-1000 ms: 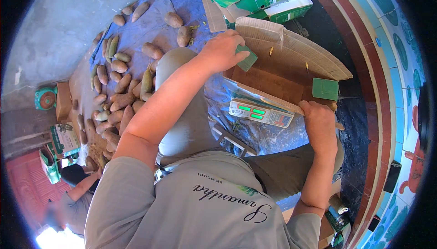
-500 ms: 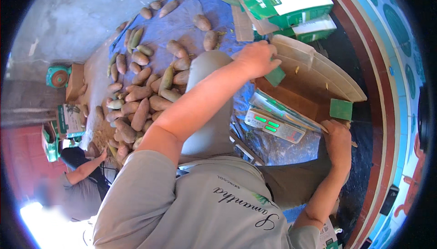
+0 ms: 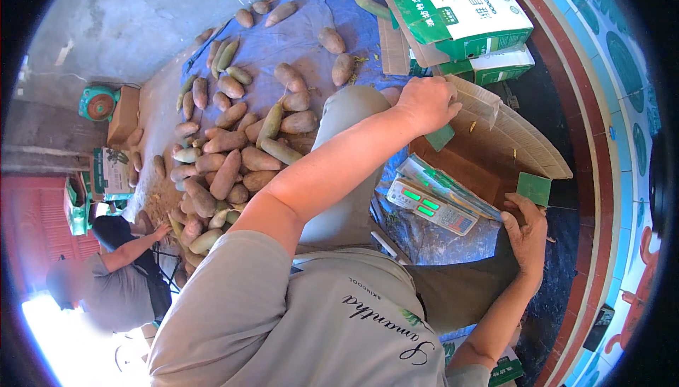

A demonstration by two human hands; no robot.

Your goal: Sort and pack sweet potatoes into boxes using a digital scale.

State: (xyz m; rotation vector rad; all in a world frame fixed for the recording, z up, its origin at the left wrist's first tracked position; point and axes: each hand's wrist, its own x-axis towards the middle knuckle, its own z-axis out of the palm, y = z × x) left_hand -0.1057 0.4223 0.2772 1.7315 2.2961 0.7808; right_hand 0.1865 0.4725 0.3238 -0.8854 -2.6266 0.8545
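Both hands clamped on the open cardboard box between the knees, left hand gripping its far flap, right hand closed on the near green-cornered flap, seemingly to steady it beside the scale and heaped tubers.

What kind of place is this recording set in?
Probably a produce packing spot on the ground: a pile of brown tubers on a blue tarp, a digital weighing scale, and an open brown cardboard box.
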